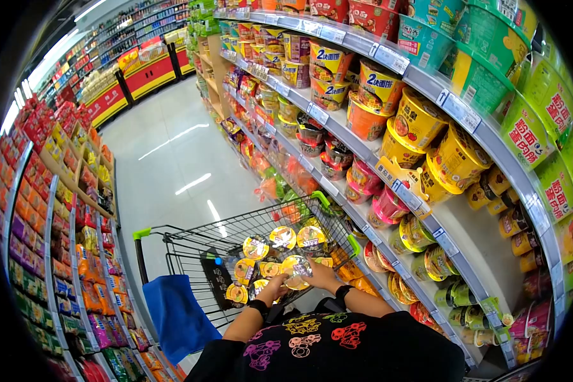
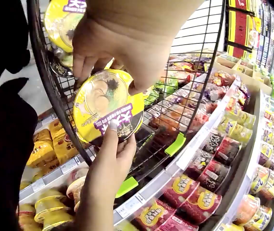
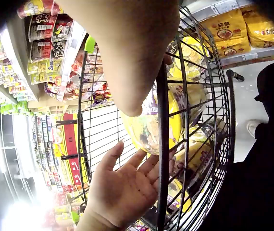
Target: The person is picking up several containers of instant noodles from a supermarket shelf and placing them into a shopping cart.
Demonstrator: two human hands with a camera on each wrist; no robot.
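Note:
Between both hands is a round instant noodle bowl (image 1: 296, 267) with a yellow, purple-lettered lid, held over the shopping cart (image 1: 194, 230). My left hand (image 1: 272, 290) holds the bowl's near left side; in the left wrist view its thumb and fingers are at the lid's rim. My right hand (image 1: 323, 280) grips the opposite side, its thumb (image 2: 112, 132) pressed on the lid and its fingers under the edge. In the right wrist view, the left palm (image 3: 127, 192) faces up and its fingers reach the bowl. Several similar noodle bowls (image 1: 256, 247) lie in the cart below.
Shelves of noodle tubs (image 1: 420, 118) line the right side, close to the cart. Packets fill a shelf (image 1: 60, 254) on the left. A blue cloth (image 1: 177, 315) hangs at the cart's left. The aisle floor (image 1: 153, 143) runs ahead toward red-fronted displays (image 1: 148, 76).

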